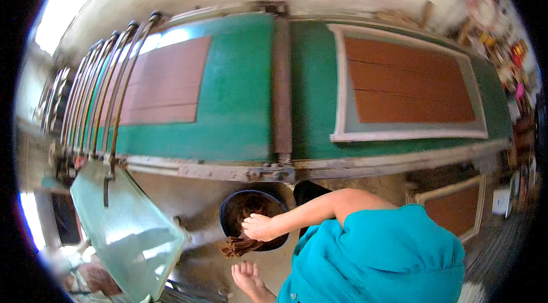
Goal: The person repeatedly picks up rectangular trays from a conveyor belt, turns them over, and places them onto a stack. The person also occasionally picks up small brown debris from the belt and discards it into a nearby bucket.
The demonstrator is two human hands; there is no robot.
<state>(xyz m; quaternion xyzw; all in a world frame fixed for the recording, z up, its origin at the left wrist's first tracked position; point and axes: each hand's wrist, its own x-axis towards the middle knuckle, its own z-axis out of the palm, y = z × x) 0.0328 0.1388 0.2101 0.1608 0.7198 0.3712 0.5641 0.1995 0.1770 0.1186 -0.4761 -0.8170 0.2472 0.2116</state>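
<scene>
My right hand [260, 227] is over a dark round tub [222, 217] with a blue rim, on the floor below the tables. Its fingers are closed on the top of a brown, ridged bundle [242, 247] that hangs at the tub's near left edge. The bundle looks like folded cloth or strips; its kind is not clear. Brown material shows inside the tub. Closer to the lower edge, my left hand [249, 277] is held apart from the bundle, its fingers loosely spread with nothing visible in them. Teal clothing covers my upper body.
Two green-topped tables [240, 92] span the back, parted by a brown beam [282, 86]. A pinkish-brown panel [171, 80] lies on the left one, under metal rods [128, 86]. A white frame [337, 97] surrounds a brown panel on the right. A glass sheet [125, 234] stands left.
</scene>
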